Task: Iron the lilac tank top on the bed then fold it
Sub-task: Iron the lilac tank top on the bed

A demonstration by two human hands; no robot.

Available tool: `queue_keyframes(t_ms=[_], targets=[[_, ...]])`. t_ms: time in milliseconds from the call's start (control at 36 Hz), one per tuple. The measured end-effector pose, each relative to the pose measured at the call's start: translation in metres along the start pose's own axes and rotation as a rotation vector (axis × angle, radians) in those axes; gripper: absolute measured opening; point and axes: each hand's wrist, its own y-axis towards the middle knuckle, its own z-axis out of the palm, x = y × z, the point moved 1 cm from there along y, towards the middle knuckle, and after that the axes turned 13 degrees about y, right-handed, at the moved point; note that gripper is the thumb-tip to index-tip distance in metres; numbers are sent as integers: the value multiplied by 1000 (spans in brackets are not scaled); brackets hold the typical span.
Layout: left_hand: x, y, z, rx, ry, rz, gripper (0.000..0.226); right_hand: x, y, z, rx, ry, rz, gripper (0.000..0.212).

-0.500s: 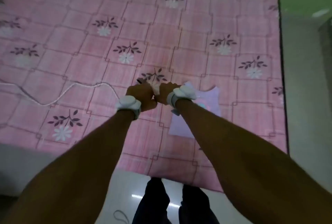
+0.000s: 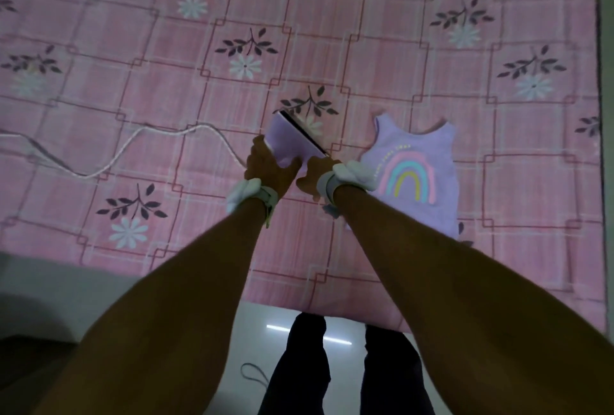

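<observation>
The lilac tank top (image 2: pixel 428 148) with a rainbow print lies flat on the pink bed (image 2: pixel 166 98), front up, neck toward the far side. Just left of it a lilac iron (image 2: pixel 292 138) with a dark edge is tilted on its side above the sheet. My left hand (image 2: pixel 269 168) grips the iron's near left side. My right hand (image 2: pixel 314 177) is closed on its near right end, the wrist overlapping the top's left edge. A white cord (image 2: pixel 133 145) runs from the iron to the left.
The bed's near edge (image 2: pixel 265 298) lies just in front of my legs (image 2: pixel 299 364), which stand on a shiny white floor. The bed's right edge (image 2: pixel 599 115) is close to the tank top. A cord loop (image 2: pixel 254 374) lies on the floor.
The iron, hidden behind my joined hands before, now shows tilted between them. The view has come closer to the bed, and the rainbow print is now uncovered.
</observation>
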Motion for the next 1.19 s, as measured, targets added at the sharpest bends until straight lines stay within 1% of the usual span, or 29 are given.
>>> queue_keyframes(t_ms=[56,83,139,194,250,333,389,444,500,556,611,694,750,806,833,889,944,972,1056,1111,1194], targets=[[-3,6,0,44,-30,9,69,-3,0,-4,-10,16,-10,34],[-4,8,1,41,-56,9,66,-6,0,-5,-6,33,-12,35],[-8,11,2,32,-83,32,73,-17,2,-8,0,80,8,41],[-16,13,4,19,-36,76,79,-32,6,-10,-4,105,51,48],[-28,16,4,14,-15,108,76,-42,7,-9,-14,93,90,51],[-70,14,20,-39,-10,222,71,-73,4,-19,-125,97,159,46],[-99,12,33,-76,59,340,72,-97,2,-27,-191,143,209,41],[-124,10,45,-33,177,451,73,-123,-1,-35,-258,191,258,36],[-135,9,51,31,212,568,74,-141,-3,-42,-334,242,292,35],[-151,5,65,45,225,700,77,-166,-3,-58,-433,340,337,37],[-172,0,82,117,315,772,79,-190,1,-79,-546,415,371,40],[-203,1,109,255,557,830,72,-223,13,-111,-638,349,359,35],[-218,4,126,295,621,862,71,-240,23,-134,-656,304,323,31],[-227,8,143,305,631,877,71,-254,39,-151,-617,303,297,31],[-229,10,152,296,620,888,70,-258,47,-158,-560,306,310,33],[-229,11,169,281,603,958,69,-262,59,-165,-406,320,352,38],[-231,14,181,323,679,1002,70,-261,68,-167,-237,332,365,43],[-232,14,184,316,730,1012,69,-261,72,-166,-175,334,350,44],[-236,14,189,298,807,1027,69,-260,79,-158,-27,173,290,47],[-238,11,194,289,843,1036,68,-268,87,-152,-1,115,275,46],[-235,5,194,266,840,1022,67,-272,91,-150,1,95,274,40]])
